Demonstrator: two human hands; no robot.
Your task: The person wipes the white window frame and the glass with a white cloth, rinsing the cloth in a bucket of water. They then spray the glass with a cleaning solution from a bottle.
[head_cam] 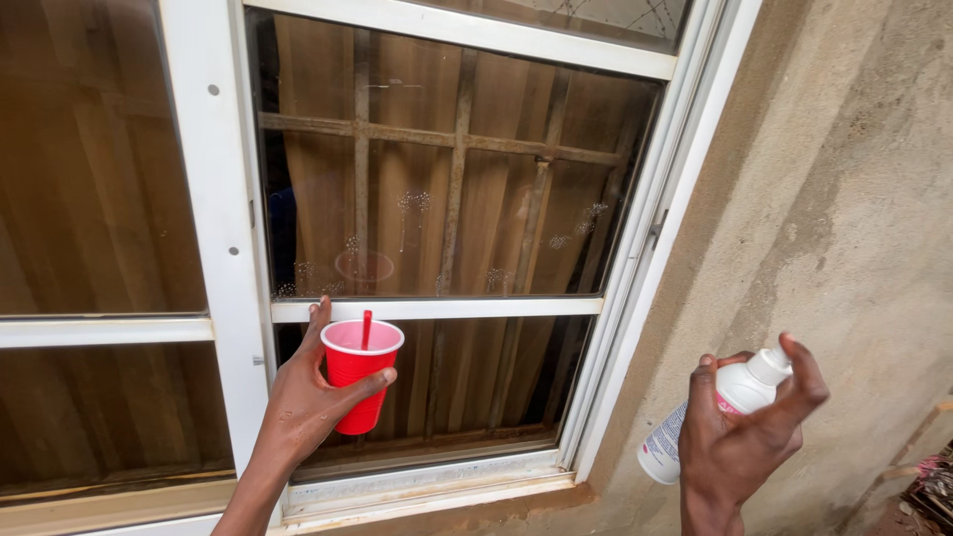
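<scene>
One red plastic cup (359, 373), pale inside, with one red stick (365, 329) standing in it, is held up near the middle of a white-framed window (213, 189). The left hand (316, 392) wraps around it, thumb in front. At lower right, one white spray bottle (707, 417) with a white nozzle tilts toward the glass; the right hand (740, 437) grips it, forefinger over the nozzle. Droplet patches speckle the dark pane (447, 179). A rough concrete wall (834, 218) stands right.
</scene>
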